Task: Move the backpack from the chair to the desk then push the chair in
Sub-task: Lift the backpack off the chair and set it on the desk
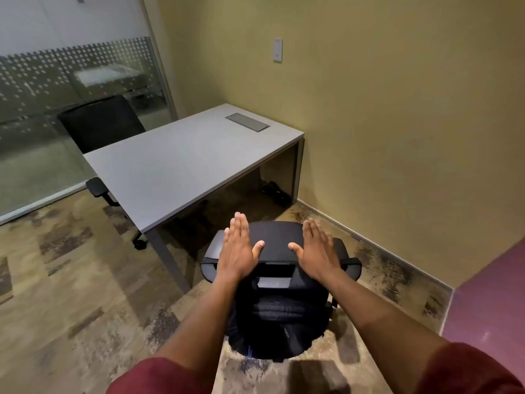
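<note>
A black backpack (274,237) rests on the seat of a black office chair (351,265) that stands just off the near corner of the grey desk (170,166). The chair's backrest is towards me and hides the lower part of the backpack. My left hand (238,248) and my right hand (316,248) are stretched flat, palms down, over the top of the backpack, one at each side. Both hands are open and grip nothing. I cannot tell whether they touch the fabric.
A second black chair (102,123) is tucked in at the desk's far side, in front of a glass partition (71,66). The yellow wall (397,123) runs close along the right. A cable hatch (247,122) sits in the desktop. Patterned carpet (71,280) spreads to the left.
</note>
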### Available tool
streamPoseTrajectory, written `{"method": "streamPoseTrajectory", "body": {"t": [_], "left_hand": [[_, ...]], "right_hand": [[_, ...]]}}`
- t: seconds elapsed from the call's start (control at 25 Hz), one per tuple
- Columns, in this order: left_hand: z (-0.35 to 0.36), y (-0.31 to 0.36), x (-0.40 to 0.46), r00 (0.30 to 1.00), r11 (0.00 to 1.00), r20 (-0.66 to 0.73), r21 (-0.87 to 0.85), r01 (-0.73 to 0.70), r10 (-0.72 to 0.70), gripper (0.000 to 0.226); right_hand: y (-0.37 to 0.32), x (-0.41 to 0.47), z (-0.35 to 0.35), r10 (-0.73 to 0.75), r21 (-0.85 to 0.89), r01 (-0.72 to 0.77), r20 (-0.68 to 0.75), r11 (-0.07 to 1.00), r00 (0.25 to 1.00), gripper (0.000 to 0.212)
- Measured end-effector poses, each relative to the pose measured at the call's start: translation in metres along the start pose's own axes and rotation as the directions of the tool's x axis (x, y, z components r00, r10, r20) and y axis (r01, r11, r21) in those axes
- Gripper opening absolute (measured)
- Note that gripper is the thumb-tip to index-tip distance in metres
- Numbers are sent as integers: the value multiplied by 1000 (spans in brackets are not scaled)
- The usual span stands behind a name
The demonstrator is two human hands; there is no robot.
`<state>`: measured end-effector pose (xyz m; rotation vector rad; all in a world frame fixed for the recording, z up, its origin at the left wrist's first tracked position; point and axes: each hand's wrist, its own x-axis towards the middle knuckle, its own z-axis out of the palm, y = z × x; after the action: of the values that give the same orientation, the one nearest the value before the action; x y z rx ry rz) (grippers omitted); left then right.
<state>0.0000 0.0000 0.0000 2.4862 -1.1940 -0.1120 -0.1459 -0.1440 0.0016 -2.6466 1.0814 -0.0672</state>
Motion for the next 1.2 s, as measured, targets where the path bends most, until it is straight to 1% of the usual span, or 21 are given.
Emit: {"method": "streamPoseTrajectory", "body": {"t": [0.08,0.16,0.32,0.4,0.56,0.64,0.76,0.88,1.04,1.2], "left_hand": [[4,0,-4,995,995,28,-24,95,-94,91],[8,0,-10,988,990,64,-19,141,-140,93],[10,1,-9,982,986,104,-34,161,-157,94],[12,1,-9,978,986,132,-18,165,-161,92],[12,1,-9,966,979,170,-26,201,-194,87],[10,1,-10,958,973,183,-28,228,-220,85],[10,-2,-11,950,970,198,8,243,-240,83],[9,-6,-11,948,965,183,26,261,-262,82],[10,-10,-13,947,960,161,29,278,-279,81],[10,-10,-13,945,956,141,32,292,-294,80]], "right_hand": [[-2,-6,8,100,68,-103,37,992,994,85],[-2,-11,19,150,81,-156,68,985,986,88],[0,-8,23,165,64,-171,89,983,982,89],[1,-8,26,160,30,-163,82,986,984,83],[3,-8,31,156,1,-156,66,988,986,59],[4,-8,29,174,-17,-174,68,985,982,53],[4,-3,29,207,-51,-202,117,978,971,54],[5,1,28,256,-69,-248,170,966,952,54],[7,4,21,348,-116,-329,238,937,907,54],[12,12,15,421,-150,-394,268,907,867,61]]}}
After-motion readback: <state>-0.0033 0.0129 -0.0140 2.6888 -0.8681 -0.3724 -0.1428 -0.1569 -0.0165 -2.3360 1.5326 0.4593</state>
